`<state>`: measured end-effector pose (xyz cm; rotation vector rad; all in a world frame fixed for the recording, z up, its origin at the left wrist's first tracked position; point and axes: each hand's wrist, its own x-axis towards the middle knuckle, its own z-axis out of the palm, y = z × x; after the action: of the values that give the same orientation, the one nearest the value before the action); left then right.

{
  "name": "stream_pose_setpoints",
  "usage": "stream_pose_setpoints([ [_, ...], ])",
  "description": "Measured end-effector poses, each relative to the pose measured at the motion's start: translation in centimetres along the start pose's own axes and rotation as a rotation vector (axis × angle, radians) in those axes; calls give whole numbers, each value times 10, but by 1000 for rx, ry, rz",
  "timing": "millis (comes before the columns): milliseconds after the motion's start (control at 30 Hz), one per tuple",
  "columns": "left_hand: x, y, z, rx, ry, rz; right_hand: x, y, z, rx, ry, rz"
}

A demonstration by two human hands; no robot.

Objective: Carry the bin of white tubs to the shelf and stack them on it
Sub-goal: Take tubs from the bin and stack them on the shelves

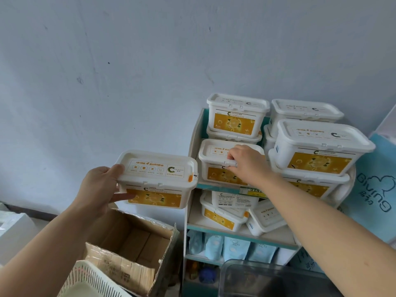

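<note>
white tub (pixel 157 179) in left hand (pixel 99 189), right hand (pixel 246 162) gripping shelved tub (pixel 211 154).

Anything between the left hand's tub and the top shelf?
The shelf has a side wall between it and the held tub; its nearest spot holds a second tub, gripped by the right hand.

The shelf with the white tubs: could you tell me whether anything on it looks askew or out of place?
Yes. On the second shelf board the tubs are jumbled: a tilted tub leans at the right, and a barcode-labelled tub lies propped across others.
</note>
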<state>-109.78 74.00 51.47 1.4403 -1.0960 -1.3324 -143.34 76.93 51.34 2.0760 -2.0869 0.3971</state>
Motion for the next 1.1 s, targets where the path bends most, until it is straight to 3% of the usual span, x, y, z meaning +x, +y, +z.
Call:
stream_pose_setpoints([
  [300,-9,3,3,-40,-11,-13,-2,0,6,-21,5,-36],
  [500,-21,20,16,-81,-49,7,-16,1,-24,171,-54,42],
  [633,-29,44,35,-122,-92,48,-30,-17,-76,416,7,77],
  [733,-33,64,56,-152,-133,88,-39,-28,-117,482,-51,57],
  [1100,-20,92,149,-83,-252,133,-25,1,-152,-141,-80,170],
])
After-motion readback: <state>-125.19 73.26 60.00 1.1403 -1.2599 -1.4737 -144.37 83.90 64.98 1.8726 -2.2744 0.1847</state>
